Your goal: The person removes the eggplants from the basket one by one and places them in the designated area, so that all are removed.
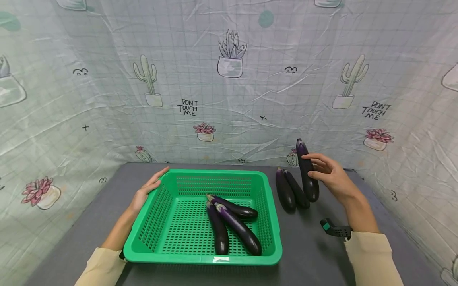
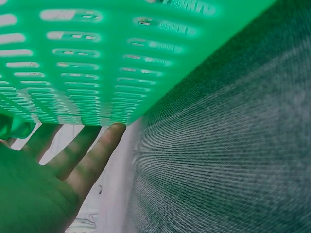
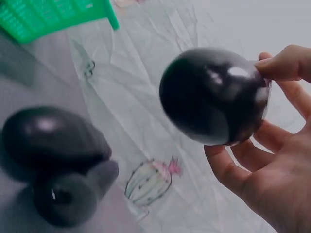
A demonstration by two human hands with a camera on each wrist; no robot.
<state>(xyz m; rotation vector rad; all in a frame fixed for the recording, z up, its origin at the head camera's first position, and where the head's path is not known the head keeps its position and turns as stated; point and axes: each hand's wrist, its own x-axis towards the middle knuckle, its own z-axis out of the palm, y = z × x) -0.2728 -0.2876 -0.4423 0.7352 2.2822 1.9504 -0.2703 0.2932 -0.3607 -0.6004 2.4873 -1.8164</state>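
Observation:
My right hand [image 1: 332, 174] grips an eggplant [image 1: 307, 171] between thumb and fingers, lifted above the table with its stem end up. The right wrist view shows the rounded, glossy end of this held eggplant [image 3: 214, 97]. Two more eggplants, one on the left [image 1: 285, 192] and one on the right [image 1: 297, 190], lie side by side just below it. Against the left side of a green plastic basket [image 1: 200, 259] rests my left hand [image 1: 143, 194]. Its straight fingers [image 2: 92, 158] touch the outer wall in the left wrist view. Inside the basket are three eggplants [image 1: 237, 228], stem ends close together.
A dark grey cloth [image 1: 304, 246] covers the table. Behind and at both sides hangs a pale printed curtain [image 1: 250, 99] with cactus drawings. A black band [image 1: 336, 229] is on the right wrist.

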